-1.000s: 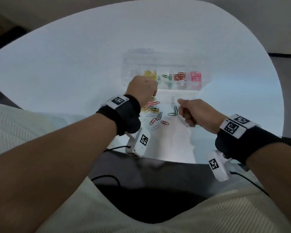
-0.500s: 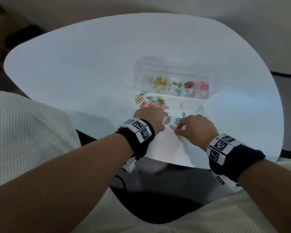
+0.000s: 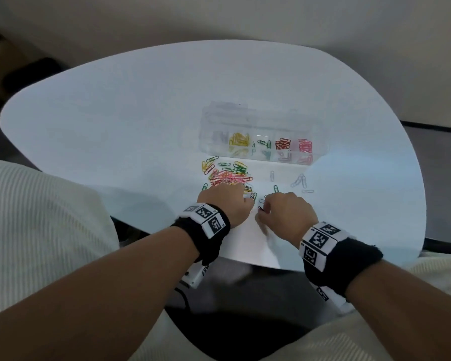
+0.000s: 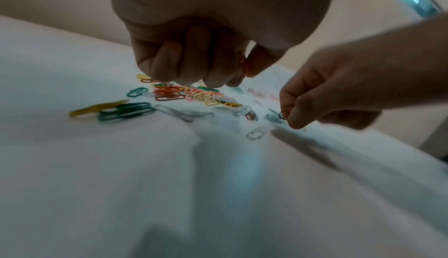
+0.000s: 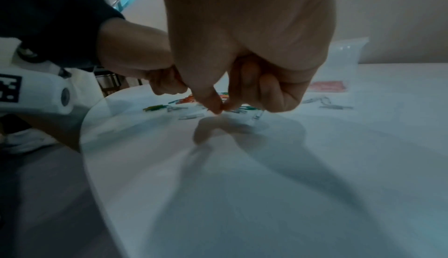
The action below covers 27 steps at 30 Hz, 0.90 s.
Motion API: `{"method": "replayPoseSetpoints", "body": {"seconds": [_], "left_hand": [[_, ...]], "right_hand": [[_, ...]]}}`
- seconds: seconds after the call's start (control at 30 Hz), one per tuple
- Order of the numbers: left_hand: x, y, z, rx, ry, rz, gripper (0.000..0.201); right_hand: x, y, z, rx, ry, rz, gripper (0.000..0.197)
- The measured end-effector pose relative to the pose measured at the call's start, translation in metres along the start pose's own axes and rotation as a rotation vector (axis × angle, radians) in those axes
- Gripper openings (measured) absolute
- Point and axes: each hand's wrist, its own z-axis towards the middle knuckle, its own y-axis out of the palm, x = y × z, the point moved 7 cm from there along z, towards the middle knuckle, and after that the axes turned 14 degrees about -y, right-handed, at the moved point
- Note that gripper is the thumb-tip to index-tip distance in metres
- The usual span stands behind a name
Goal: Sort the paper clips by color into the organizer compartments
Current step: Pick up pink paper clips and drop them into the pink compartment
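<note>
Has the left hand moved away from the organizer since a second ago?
Yes. The left hand has come back toward the person, from the organizer to the loose clips.

Bare forearms, black wristbands with white square-code tags, white wrist cameras, cream ribbed clothing

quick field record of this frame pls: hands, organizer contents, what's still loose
left hand: fingers curled, pinching a red-orange clip above the pile
right hand: pinching a dark clip just off the table
organizer: clear, beyond the pile; front row holds yellow, green, red and pink clips in separate compartments
loose pile: mixed yellow, green, red and pink clips, unsorted
silver clips: scattered right of the pile
task state: partly done
</note>
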Motion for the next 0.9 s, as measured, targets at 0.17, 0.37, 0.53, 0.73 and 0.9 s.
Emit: {"method": "replayPoseSetpoints", "body": {"seconds": [0.17, 0.37, 0.53, 0.73, 0.9], "left_hand": [[0.005, -0.015, 0.013, 0.015, -0.041, -0.356, 0.036], [0.035, -0.031, 0.028, -0.105, 0.136, -0.871, 0.038], [0.045, -0.049, 0.047, -0.170, 0.018, -1.214, 0.030], [0.053, -0.051, 0.063, -0.274, -0.302, -1.472, 0.020], [0.070, -0.066, 0.071, -0.318, -0.363, -1.313, 0.026]], "right_hand": [[0.020, -0.009, 0.006, 0.043, 0.063, 0.424, 0.031], [0.038, -0.038, 0.009, 0.234, 0.263, 1.348, 0.029], [0.049, -0.068, 0.021, 0.378, 0.304, 1.621, 0.019], [0.057, -0.099, 0.039, 0.497, 0.381, 1.636, 0.014], [0.053, -0.102, 0.053, 0.363, 0.407, 1.673, 0.037]]}}
